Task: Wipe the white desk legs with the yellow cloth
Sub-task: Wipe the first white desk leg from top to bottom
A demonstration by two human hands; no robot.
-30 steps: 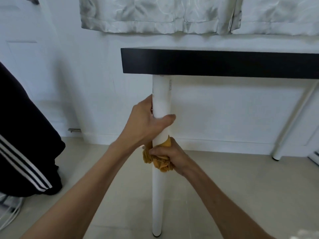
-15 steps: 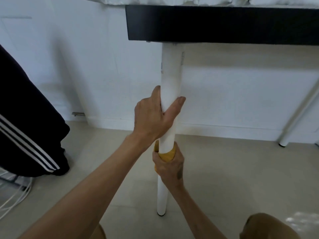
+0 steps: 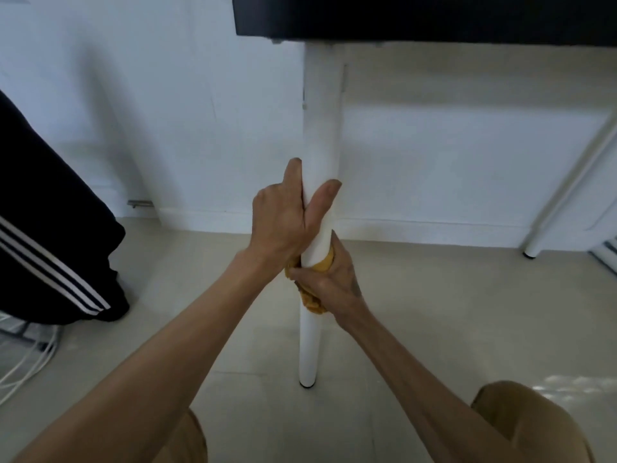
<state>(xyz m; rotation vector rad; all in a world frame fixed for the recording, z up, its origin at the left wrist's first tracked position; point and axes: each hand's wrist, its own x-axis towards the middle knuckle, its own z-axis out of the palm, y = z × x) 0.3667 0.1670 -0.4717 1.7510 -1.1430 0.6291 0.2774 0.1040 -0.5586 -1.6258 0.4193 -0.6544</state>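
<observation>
Knees: the person's two bent knees [image 3: 531,426] fill the bottom edge; the person seems to crouch on the floor [image 3: 434,329].
Right hand: right hand [image 3: 329,282] is closed around the yellow cloth [image 3: 312,300], pressing it against the near leg.
Cloth position: bunched around the leg at about mid-height, directly under the other hand.
Left hand: left hand [image 3: 287,218] is wrapped bare around the near white leg [image 3: 322,135], thumb and forefinger on either side, apparently steadying it.
Near leg, remaining: the stretch from the cloth to the foot looks not yet reached; whether the upper part is clean cannot be told.
Counter: black counter [image 3: 424,18] sits on top of the leg.
Far leg: second white leg [image 3: 564,192] by the wall stands untouched; judged still to do.
Progress: roughly early to middle.
</observation>
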